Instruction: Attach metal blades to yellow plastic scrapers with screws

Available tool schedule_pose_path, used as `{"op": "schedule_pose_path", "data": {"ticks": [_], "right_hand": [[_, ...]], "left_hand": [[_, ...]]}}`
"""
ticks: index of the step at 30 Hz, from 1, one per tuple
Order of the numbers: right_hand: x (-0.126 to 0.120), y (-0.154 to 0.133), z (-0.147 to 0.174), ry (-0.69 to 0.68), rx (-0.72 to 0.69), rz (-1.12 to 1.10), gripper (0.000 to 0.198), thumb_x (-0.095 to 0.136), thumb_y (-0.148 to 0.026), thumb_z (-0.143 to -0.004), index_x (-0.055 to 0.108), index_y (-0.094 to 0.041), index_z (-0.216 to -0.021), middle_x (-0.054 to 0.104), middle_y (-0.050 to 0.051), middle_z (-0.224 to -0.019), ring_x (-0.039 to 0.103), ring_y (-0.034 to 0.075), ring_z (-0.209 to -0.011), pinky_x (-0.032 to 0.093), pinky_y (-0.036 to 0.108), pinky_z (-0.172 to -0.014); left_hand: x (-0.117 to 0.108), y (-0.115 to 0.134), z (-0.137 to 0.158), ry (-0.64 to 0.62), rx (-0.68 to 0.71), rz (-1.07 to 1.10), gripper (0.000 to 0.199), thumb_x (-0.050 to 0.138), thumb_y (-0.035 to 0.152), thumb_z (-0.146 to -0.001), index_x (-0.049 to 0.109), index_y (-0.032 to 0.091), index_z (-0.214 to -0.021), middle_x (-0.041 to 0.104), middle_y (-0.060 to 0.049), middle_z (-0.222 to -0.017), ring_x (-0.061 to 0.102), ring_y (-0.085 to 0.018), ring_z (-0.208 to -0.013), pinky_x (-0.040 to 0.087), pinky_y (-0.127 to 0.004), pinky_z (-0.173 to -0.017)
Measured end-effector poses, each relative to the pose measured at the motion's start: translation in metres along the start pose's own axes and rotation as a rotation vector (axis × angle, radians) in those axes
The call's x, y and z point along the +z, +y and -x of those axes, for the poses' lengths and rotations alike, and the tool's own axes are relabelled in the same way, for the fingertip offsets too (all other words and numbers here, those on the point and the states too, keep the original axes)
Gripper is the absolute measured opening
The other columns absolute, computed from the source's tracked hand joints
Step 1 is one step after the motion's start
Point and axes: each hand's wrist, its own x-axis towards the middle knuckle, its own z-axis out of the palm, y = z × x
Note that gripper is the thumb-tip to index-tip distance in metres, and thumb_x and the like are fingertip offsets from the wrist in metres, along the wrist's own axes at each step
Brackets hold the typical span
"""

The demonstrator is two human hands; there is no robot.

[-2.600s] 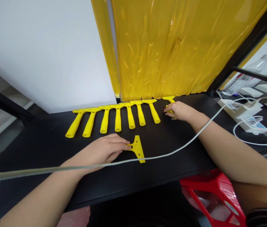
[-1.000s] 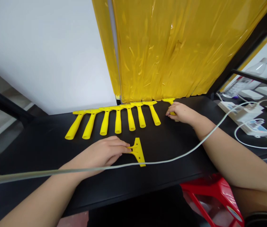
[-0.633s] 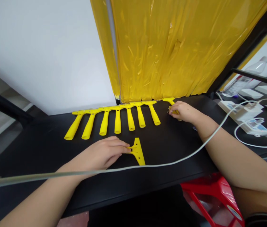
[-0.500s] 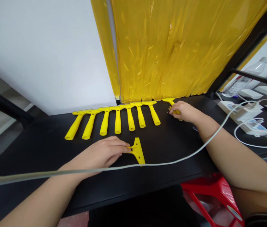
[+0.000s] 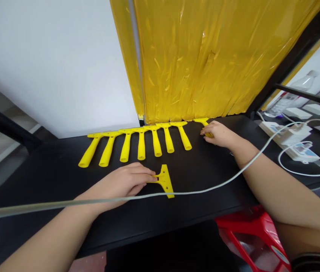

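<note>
Head view is taking in, at its lower right, a red plastic frame that is sitting below the front edge of the black shelf. A white cable is running across the scene and passing in front of the left wrist. On the shelf, the left hand is keeping its fingertips closed on the near scraper handle, a yellow T-shaped piece; its drilled head is lying crosswise beyond the fingers, pointing right, while the palm is hiding the grip end.

Farther in, seven yellow scraper handles are lying in a row, hollow ends facing the person, heads nearly meeting or overlapping along the back. Just right of the row, the right hand is curling its fingers around the far scraper handle, whose head is showing past the knuckles and is lying apart from the seventh.

Behind the row, a white panel and wrinkled yellow film are standing side by side. At far right, a white power strip is lying near a clear bottle, which is leaning over behind a black rail.
</note>
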Motion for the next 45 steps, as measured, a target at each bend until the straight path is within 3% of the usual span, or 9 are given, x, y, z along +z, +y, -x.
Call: {"op": "schedule_pose_path", "data": {"ticks": [8, 13, 17, 20, 26, 31, 33, 37, 45], "right_hand": [[-0.014, -0.02, 0.001, 0.205, 0.188, 0.078, 0.022, 0.062, -0.03, -0.093, 0.081, -0.019, -0.098, 0.08, 0.014, -0.103, 0.07, 0.033, -0.097, 0.052, 0.048, -0.094], [-0.031, -0.072, -0.013, 0.401, 0.09, -0.15, 0.016, 0.059, -0.027, -0.099, 0.074, -0.023, -0.094, 0.076, 0.011, -0.092, 0.069, 0.028, -0.089, 0.052, 0.044, -0.088], [-0.032, -0.118, -0.024, 0.346, -0.192, -0.255, 0.011, 0.06, -0.023, -0.099, 0.07, -0.024, -0.097, 0.076, 0.006, -0.087, 0.067, 0.025, -0.083, 0.049, 0.042, -0.083], [-0.028, -0.143, -0.029, 0.358, -0.343, -0.27, 0.009, 0.061, -0.021, -0.098, 0.069, -0.024, -0.098, 0.071, 0.003, -0.079, 0.064, 0.021, -0.075, 0.046, 0.038, -0.076], [-0.022, -0.182, -0.029, 0.391, -0.403, -0.375, 0.007, 0.063, -0.026, -0.099, 0.069, -0.023, -0.1, 0.065, -0.002, -0.067, 0.06, 0.017, -0.061, 0.045, 0.032, -0.065], [-0.019, -0.228, -0.028, 0.153, -0.44, -0.504, 0.037, 0.066, -0.044, -0.101, 0.068, -0.025, -0.132, 0.077, 0.005, -0.098, 0.07, 0.021, -0.083, 0.054, 0.033, -0.074], [-0.02, -0.246, -0.028, 0.108, -0.437, -0.588, 0.04, 0.068, -0.048, -0.1, 0.067, -0.027, -0.134, 0.076, 0.008, -0.112, 0.071, 0.023, -0.094, 0.058, 0.035, -0.082], [-0.022, -0.268, -0.027, 0.097, -0.32, -0.645, 0.037, 0.072, -0.047, -0.097, 0.067, -0.025, -0.127, 0.07, 0.009, -0.107, 0.068, 0.025, -0.094, 0.06, 0.038, -0.085], [-0.021, -0.273, -0.026, 0.083, -0.034, -0.651, 0.042, 0.08, -0.046, -0.09, 0.057, -0.026, -0.119, 0.067, 0.007, -0.102, 0.065, 0.022, -0.076, 0.055, 0.037, -0.069]], "left_hand": [[0.002, 0.001, -0.003, 0.177, -0.099, -0.024, 0.034, 0.055, 0.022, -0.106, 0.075, 0.029, -0.132, 0.077, -0.007, -0.127, 0.072, -0.023, -0.117, 0.06, -0.039, -0.103], [0.006, 0.002, -0.006, 0.36, -0.286, 0.061, 0.038, 0.062, 0.027, -0.1, 0.071, 0.028, -0.136, 0.077, -0.008, -0.127, 0.076, -0.026, -0.108, 0.064, -0.037, -0.089], [0.011, 0.003, -0.01, 0.423, -0.306, 0.096, 0.036, 0.064, 0.024, -0.096, 0.072, 0.026, -0.131, 0.076, -0.008, -0.129, 0.075, -0.028, -0.113, 0.062, -0.041, -0.096], [0.014, 0.003, -0.012, 0.451, -0.339, 0.087, 0.033, 0.065, 0.027, -0.097, 0.072, 0.027, -0.13, 0.075, -0.008, -0.123, 0.074, -0.024, -0.097, 0.062, -0.038, -0.083], [0.022, 0.0, -0.018, 0.609, -0.401, 0.212, 0.03, 0.074, 0.033, -0.094, 0.071, 0.026, -0.123, 0.069, -0.008, -0.117, 0.067, -0.018, -0.085, 0.056, -0.03, -0.067], [0.032, -0.003, -0.032, 0.732, -0.46, 0.59, 0.043, 0.087, 0.035, -0.081, 0.066, 0.022, -0.117, 0.065, -0.008, -0.12, 0.066, -0.015, -0.084, 0.057, -0.026, -0.064], [0.036, -0.002, -0.037, 0.811, -0.436, 0.711, 0.046, 0.089, 0.034, -0.079, 0.06, 0.023, -0.114, 0.06, -0.004, -0.115, 0.064, -0.012, -0.084, 0.058, -0.025, -0.069], [0.041, 0.002, -0.043, 0.988, -0.405, 0.842, 0.052, 0.089, 0.03, -0.08, 0.048, 0.026, -0.11, 0.05, 0.002, -0.108, 0.06, -0.009, -0.084, 0.057, -0.023, -0.074], [0.046, 0.005, -0.048, 1.092, -0.352, 0.662, 0.034, 0.078, 0.032, -0.091, 0.046, 0.026, -0.1, 0.044, 0.002, -0.097, 0.058, -0.013, -0.087, 0.056, -0.029, -0.083]]}}
